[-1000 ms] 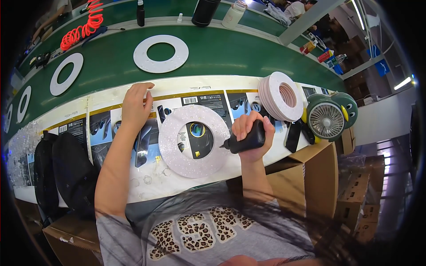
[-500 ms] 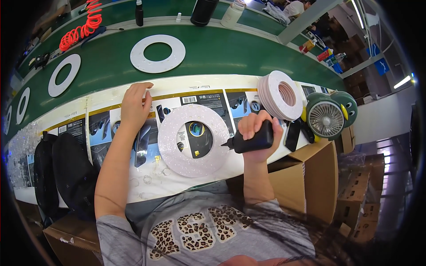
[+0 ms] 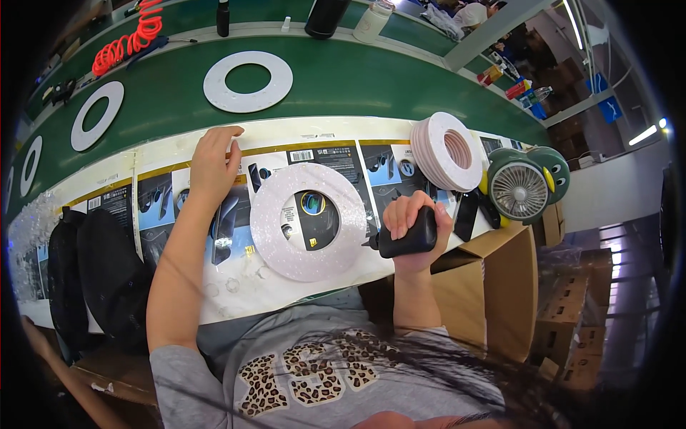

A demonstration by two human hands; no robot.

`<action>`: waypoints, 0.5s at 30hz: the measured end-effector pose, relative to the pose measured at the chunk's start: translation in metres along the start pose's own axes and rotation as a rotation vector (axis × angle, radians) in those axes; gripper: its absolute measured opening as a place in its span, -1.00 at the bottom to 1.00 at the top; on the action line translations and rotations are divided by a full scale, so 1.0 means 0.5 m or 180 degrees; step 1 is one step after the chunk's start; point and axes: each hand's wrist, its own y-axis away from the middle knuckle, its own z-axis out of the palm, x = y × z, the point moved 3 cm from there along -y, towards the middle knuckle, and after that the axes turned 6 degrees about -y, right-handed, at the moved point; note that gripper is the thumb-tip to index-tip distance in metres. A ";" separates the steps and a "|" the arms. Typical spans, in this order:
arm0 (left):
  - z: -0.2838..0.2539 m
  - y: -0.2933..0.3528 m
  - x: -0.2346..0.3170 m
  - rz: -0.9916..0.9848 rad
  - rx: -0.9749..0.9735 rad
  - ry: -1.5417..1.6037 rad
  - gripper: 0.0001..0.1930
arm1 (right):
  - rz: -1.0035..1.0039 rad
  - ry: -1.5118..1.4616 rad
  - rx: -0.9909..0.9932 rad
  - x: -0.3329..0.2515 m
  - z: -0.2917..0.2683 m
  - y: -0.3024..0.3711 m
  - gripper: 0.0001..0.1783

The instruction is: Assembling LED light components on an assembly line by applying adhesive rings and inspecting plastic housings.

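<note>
Right hand (image 3: 418, 223) wrapped round black bottle (image 3: 409, 242) near speckled white ring (image 3: 267, 223), left hand (image 3: 216, 161) loose
Bottle nozzle points left at ring's right side, can't tell if touching; ring flat on printed sheets (image 3: 158, 200), between the hands; left hand palm down past ring's upper left, fingers close together, slightly bent, thumb apart, holding nothing; ring stack (image 3: 431, 149) and green fan (image 3: 518, 191) off to the right, more rings (image 3: 214, 82) on green surface (image 3: 357, 79) beyond
</note>
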 end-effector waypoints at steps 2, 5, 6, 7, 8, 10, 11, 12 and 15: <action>-0.001 0.000 0.000 0.0012 0.0013 -0.0008 -0.83 | 0.0002 -0.0021 0.0012 0.001 -0.003 0.001 -0.51; -0.003 0.001 0.000 0.0041 0.0059 0.0012 -0.83 | 0.0014 -0.0051 0.0028 0.003 -0.005 0.002 -0.51; -0.002 0.001 0.001 0.0037 0.0054 0.0015 -0.83 | 0.0017 -0.0051 0.0036 0.002 -0.005 0.002 -0.51; -0.001 0.001 0.002 0.0033 0.0050 0.0016 -0.83 | 0.0015 -0.0046 0.0038 0.001 -0.007 0.003 -0.51; -0.001 0.001 0.002 0.0035 0.0051 0.0021 -0.83 | 0.0008 -0.0052 0.0024 0.001 -0.008 0.003 -0.50; 0.000 0.000 0.001 0.0018 0.0023 0.0001 -0.83 | 0.0000 -0.0062 0.0011 0.001 -0.009 0.003 -0.50; 0.001 0.000 0.002 0.0020 0.0023 0.0003 -0.83 | -0.0001 -0.0065 0.0010 0.001 -0.010 0.003 -0.50; 0.000 0.000 0.001 0.0023 0.0023 0.0002 -0.83 | 0.0001 -0.0072 0.0006 0.002 -0.010 0.002 -0.50; -0.001 0.000 0.000 0.0020 0.0029 -0.0002 -0.83 | -0.0009 -0.0044 -0.0002 0.002 -0.011 0.000 -0.49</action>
